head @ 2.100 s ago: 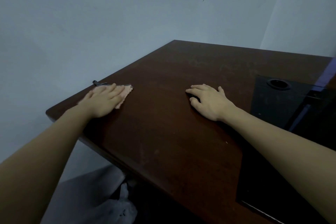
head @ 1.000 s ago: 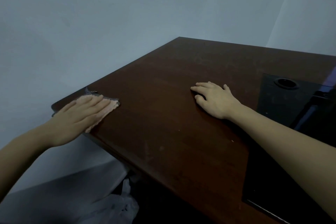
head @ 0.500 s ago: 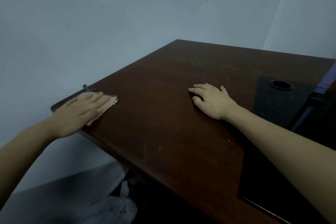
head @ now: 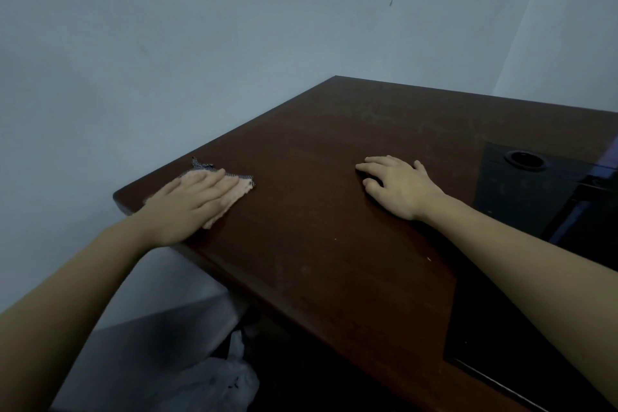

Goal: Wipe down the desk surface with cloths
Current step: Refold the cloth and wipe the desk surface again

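Observation:
A dark brown wooden desk [head: 317, 261] fills the middle of the view. My left hand [head: 192, 202] lies flat, palm down, on a pink cloth [head: 242, 187] with a dark stitched edge, close to the desk's near left corner. The cloth pokes out beyond my fingertips and along the right side of the hand. My right hand [head: 398, 187] rests palm down on the bare wood further right, fingers slightly spread. No cloth shows under it, only a dark shadow by the thumb.
A black panel [head: 501, 197] with a round cable hole [head: 525, 160] lies in the desk's right side. Pale walls meet the desk's left and far edges. A white plastic bag [head: 217, 381] sits on the floor below the front edge.
My left hand has slid the pink cloth right, off the desk's left corner and inward over the wood. My right hand has stayed in place.

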The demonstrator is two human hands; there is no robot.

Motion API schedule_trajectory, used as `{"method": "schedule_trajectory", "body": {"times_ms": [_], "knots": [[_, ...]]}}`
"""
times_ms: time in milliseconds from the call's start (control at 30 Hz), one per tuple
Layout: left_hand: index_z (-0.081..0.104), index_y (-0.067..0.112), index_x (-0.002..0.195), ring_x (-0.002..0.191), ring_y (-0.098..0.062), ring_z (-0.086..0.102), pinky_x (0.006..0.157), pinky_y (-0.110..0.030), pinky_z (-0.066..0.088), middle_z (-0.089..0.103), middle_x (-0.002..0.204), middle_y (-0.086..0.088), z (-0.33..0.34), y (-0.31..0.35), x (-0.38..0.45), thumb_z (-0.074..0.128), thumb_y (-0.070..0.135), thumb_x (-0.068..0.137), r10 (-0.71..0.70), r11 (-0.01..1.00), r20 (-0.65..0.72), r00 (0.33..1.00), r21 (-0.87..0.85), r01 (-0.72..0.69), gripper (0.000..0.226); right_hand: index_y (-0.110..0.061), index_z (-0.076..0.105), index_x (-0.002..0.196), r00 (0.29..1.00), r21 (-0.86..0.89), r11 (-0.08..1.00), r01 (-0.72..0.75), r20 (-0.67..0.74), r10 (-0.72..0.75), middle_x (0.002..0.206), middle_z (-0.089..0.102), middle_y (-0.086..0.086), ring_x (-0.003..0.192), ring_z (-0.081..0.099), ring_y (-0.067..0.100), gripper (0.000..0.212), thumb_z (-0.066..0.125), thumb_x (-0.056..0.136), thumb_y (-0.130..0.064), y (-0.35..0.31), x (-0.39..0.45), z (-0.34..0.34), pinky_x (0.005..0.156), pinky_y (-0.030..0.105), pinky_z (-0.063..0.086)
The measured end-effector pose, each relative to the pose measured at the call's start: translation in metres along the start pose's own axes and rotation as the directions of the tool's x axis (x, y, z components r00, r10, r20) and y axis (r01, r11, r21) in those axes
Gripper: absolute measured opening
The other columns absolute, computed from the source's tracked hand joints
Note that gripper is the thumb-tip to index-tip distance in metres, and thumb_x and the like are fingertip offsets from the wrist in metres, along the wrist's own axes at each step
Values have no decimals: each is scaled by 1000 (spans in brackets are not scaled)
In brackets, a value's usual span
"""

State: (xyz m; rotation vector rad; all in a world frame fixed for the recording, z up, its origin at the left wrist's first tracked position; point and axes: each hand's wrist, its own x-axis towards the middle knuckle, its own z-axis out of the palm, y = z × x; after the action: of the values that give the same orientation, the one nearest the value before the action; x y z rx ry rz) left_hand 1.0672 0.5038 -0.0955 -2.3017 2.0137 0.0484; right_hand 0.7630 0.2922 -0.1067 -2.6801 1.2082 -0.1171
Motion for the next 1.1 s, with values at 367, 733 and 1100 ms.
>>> {"method": "schedule_trajectory", "body": {"times_ms": [367, 733, 1100], "knots": [[-9, 60, 150, 146, 6, -28, 124, -33, -14, -22, 160, 30, 13, 80, -38, -11, 69, 88, 261, 964, 23, 965, -52, -260, 62, -34, 34, 156, 1000, 15, 1000, 7, 1, -7, 167, 23, -6, 156, 14, 25, 49, 31, 108, -42, 0, 0, -1, 121, 66, 7], [-12, 49, 156, 148, -4, -27, 123, -37, -14, -22, 163, 22, 3, 107, -27, -4, 58, 98, 139, 990, 80, 987, -27, -137, 59, -26, 63, 133, 982, 139, 989, 44, -188, -17, 152, 49, -4, 141, 43, 22, 35, 42, 106, -30, 13, -9, -9, 118, 65, 22], [-14, 52, 153, 149, -5, -24, 124, -40, -11, -22, 161, 23, 3, 137, -25, -13, 70, 90, 189, 982, 100, 977, -35, -187, 65, -26, 64, 132, 982, 49, 999, -11, -188, 20, 155, 46, -4, 144, 41, 20, 33, 42, 107, -29, 43, -49, -29, 121, 62, 19]]}}
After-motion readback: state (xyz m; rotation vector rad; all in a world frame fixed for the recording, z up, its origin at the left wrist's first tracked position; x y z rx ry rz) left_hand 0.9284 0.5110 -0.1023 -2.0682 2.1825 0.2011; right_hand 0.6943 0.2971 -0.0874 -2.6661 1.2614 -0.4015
